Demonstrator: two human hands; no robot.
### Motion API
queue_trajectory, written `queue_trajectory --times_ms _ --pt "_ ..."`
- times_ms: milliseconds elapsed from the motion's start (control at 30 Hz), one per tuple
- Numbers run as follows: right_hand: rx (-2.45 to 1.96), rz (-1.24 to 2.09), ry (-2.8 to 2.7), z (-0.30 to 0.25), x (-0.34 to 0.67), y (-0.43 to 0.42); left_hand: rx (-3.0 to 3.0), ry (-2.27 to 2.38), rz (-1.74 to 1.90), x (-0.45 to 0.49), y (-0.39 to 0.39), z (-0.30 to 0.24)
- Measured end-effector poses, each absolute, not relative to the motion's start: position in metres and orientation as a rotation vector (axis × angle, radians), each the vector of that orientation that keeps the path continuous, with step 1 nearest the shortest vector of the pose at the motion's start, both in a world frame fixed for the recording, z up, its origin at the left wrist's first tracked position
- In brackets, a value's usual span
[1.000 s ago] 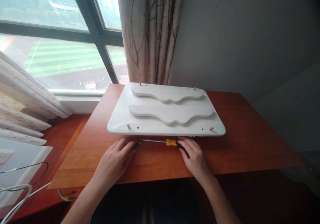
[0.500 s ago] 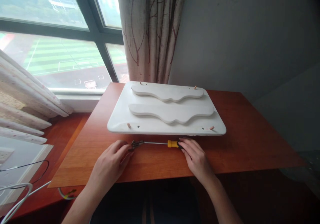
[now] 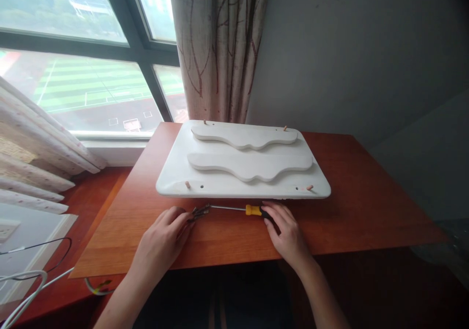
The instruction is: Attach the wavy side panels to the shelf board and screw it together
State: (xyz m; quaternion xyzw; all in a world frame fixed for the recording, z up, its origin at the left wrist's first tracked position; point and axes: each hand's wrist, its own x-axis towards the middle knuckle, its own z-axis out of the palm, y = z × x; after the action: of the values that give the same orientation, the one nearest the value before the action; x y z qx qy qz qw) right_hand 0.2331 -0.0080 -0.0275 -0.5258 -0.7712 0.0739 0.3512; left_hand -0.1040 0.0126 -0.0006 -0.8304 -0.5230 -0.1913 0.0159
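The right grip (image 3: 287,227) is closed around the dark rear end of a yellow-handled screwdriver (image 3: 253,210), which lies between the 2 grips, roughly along the table's (image 3: 370,207) front edge and a little in from it. Its tip points toward the table's left edge, at or just beside some small dark metal pieces (image 3: 200,212). The left grip (image 3: 164,233) pinches these nearly closed; they may be screws, too small to tell. Just beyond, a white board (image 3: 172,182) carries 2 wavy strips (image 3: 249,165) and 4 pegs (image 3: 309,187).
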Motion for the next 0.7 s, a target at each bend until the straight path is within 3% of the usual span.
queue_trajectory --times_ms 700 --pt "-1.354 0.179 -1.978 -0.027 0.2328 -0.0082 -2.571 -1.537 -0.748 -0.1004 0.0125 0.009"
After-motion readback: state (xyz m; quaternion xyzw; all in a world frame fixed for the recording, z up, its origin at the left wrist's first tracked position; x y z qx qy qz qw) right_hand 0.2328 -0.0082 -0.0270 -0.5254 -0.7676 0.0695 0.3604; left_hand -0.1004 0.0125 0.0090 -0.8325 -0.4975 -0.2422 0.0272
